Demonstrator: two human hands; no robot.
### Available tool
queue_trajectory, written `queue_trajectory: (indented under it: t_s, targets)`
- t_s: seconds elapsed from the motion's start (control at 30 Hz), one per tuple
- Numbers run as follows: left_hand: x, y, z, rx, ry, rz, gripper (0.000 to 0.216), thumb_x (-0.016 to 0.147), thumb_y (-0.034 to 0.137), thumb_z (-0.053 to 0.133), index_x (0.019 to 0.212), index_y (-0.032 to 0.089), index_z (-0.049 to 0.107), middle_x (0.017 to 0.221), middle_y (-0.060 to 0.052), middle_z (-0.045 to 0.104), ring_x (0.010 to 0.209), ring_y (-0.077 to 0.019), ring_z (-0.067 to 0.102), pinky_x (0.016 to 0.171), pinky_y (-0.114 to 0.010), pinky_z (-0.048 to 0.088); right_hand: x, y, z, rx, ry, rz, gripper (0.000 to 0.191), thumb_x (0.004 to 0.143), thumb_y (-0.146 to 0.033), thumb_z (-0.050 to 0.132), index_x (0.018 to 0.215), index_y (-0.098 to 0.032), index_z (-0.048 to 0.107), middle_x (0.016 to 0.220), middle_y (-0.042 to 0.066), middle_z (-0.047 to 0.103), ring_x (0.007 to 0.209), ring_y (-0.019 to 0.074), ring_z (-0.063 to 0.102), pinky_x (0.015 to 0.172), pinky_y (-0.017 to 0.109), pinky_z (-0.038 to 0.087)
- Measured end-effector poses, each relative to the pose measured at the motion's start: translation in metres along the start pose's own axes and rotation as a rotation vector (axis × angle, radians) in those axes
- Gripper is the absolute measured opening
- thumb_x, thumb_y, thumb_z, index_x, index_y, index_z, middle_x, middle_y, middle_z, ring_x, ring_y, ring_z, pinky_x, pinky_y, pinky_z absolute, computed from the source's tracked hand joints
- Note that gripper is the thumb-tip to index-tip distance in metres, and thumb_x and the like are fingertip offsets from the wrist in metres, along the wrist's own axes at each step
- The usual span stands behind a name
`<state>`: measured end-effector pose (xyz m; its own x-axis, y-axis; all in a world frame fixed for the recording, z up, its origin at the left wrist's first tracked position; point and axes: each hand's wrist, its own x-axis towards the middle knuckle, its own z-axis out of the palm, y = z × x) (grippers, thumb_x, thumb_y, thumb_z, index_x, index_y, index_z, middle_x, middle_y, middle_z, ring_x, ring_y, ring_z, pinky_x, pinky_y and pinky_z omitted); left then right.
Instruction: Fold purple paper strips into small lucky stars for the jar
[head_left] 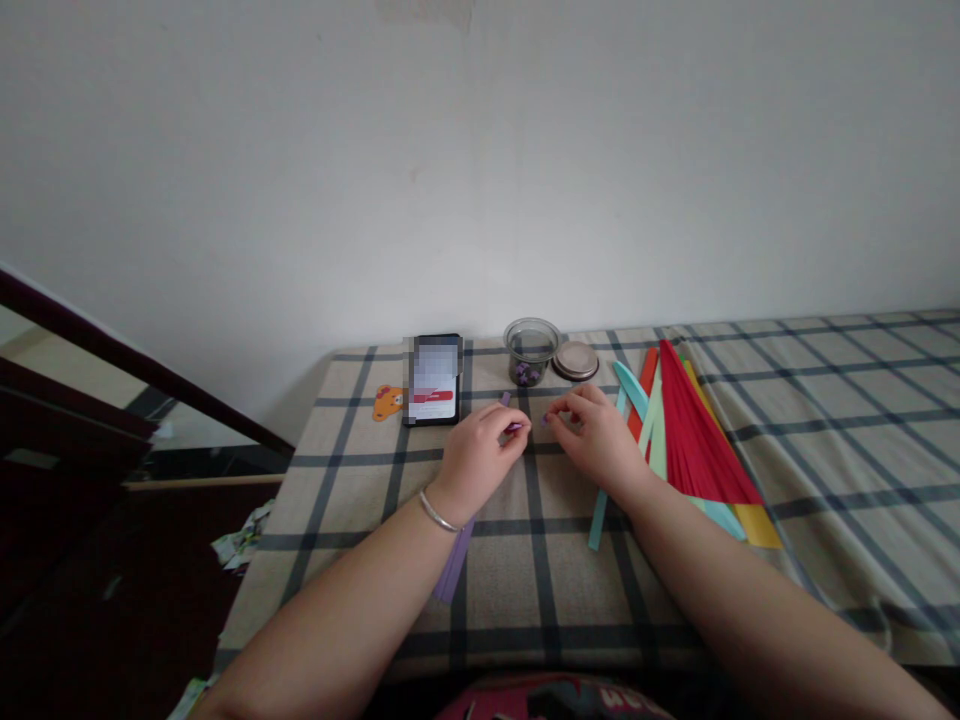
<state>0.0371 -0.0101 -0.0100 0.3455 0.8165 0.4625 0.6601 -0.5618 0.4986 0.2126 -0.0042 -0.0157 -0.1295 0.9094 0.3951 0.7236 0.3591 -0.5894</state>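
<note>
My left hand (484, 445) is closed in a pinch, with a small piece of purple paper strip (514, 427) showing between thumb and fingers. Facing it across a small gap, my right hand (592, 430) also pinches; a tiny purple paper bit (545, 420) shows at its fingertips. Beneath my left hand and wrist lie flat purple paper strips (454, 572), partly covered. Beyond both hands stands a clear plastic cup (532, 345) with small dark purple folded pieces (527, 374) at its bottom. A round lid (576, 359) rests beside it.
A phone (435, 385) with a lit screen lies at the back left, next to an orange bear cutout (388, 403). Red paper strips (697, 440) fan out on the right, among blue, green, orange and yellow ones. A checked cloth (337, 480) covers the table against the wall.
</note>
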Motion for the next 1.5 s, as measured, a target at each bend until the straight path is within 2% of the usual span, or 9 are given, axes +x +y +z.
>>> queue_trajectory:
  t_s: [0.17,0.4,0.6,0.73,0.83,0.93,1.0,1.33,1.5]
  targets:
    - [0.001,-0.002,0.002,-0.108,0.03,0.038,0.009,0.083,0.017,0.055,0.083,0.018,0.064,0.083,-0.004,0.066,0.082,-0.0161,0.06,0.078,-0.03,0.049,0.001,0.008,0.002,-0.224,-0.043,-0.031,0.013,0.08,-0.022,0.055,0.08,-0.019,0.068,0.091,0.01,0.059,0.087,0.0251,0.056,0.081,0.039,0.044]
    - [0.002,-0.004,0.004,-0.185,0.091,0.017,0.008,0.079,0.014,0.06,0.082,0.018,0.067,0.081,-0.004,0.063,0.08,-0.0145,0.06,0.075,-0.028,0.05,0.0,0.007,0.002,-0.263,-0.035,-0.041,0.015,0.079,-0.021,0.056,0.083,-0.021,0.07,0.094,0.01,0.061,0.092,0.027,0.055,0.084,0.042,0.043]
    - [0.002,-0.002,0.004,-0.215,0.063,-0.006,0.008,0.079,0.013,0.06,0.082,0.019,0.065,0.079,-0.002,0.065,0.076,-0.0142,0.061,0.073,-0.028,0.051,0.002,0.006,0.001,-0.052,0.048,-0.058,0.018,0.079,-0.018,0.053,0.09,-0.019,0.068,0.092,0.009,0.061,0.09,0.0242,0.057,0.083,0.039,0.044]
    - [0.0,-0.003,0.006,-0.245,0.054,-0.057,0.019,0.078,0.014,0.061,0.096,0.019,0.06,0.087,-0.003,0.068,0.079,-0.0143,0.063,0.075,-0.028,0.051,0.001,-0.002,0.001,0.169,-0.036,-0.029,0.014,0.082,-0.024,0.052,0.083,-0.018,0.065,0.079,0.006,0.063,0.077,0.0195,0.058,0.071,0.033,0.046]
    - [-0.001,-0.004,0.007,-0.251,0.033,-0.083,0.032,0.077,0.011,0.06,0.107,0.019,0.053,0.084,-0.002,0.067,0.08,-0.0145,0.064,0.078,-0.029,0.051,-0.001,-0.006,0.002,0.264,-0.109,0.026,0.015,0.082,-0.028,0.053,0.082,-0.018,0.065,0.077,0.005,0.065,0.071,0.0178,0.058,0.066,0.031,0.046]
    - [-0.003,-0.003,0.007,-0.228,0.014,-0.059,0.035,0.077,0.01,0.059,0.109,0.019,0.048,0.081,-0.001,0.066,0.08,-0.015,0.064,0.079,-0.03,0.05,-0.001,-0.008,0.002,0.258,-0.114,0.02,0.012,0.079,-0.026,0.057,0.081,-0.02,0.067,0.081,0.004,0.069,0.081,0.0195,0.061,0.078,0.035,0.045]
    - [-0.004,-0.004,0.007,-0.214,0.007,-0.039,0.035,0.078,0.011,0.059,0.109,0.019,0.046,0.08,-0.001,0.065,0.08,-0.0153,0.064,0.079,-0.03,0.05,-0.001,-0.008,0.002,0.252,-0.129,0.035,0.012,0.078,-0.026,0.058,0.079,-0.02,0.067,0.081,0.004,0.07,0.082,0.0203,0.062,0.08,0.036,0.044]
    - [-0.005,-0.003,0.008,-0.187,-0.035,-0.02,0.034,0.08,0.021,0.062,0.108,0.019,0.043,0.077,0.0,0.064,0.076,-0.0157,0.065,0.074,-0.03,0.05,-0.001,-0.004,0.003,0.33,-0.201,0.103,0.015,0.078,-0.03,0.057,0.075,-0.019,0.067,0.073,0.004,0.068,0.069,0.0178,0.062,0.064,0.03,0.047]
    - [-0.004,-0.002,0.007,-0.132,-0.031,0.024,0.021,0.08,0.016,0.06,0.097,0.019,0.049,0.086,-0.002,0.063,0.08,-0.0158,0.063,0.073,-0.029,0.051,-0.001,-0.004,0.004,0.384,-0.217,0.147,0.015,0.078,-0.031,0.056,0.075,-0.018,0.063,0.073,0.004,0.067,0.067,0.0171,0.061,0.063,0.03,0.047]
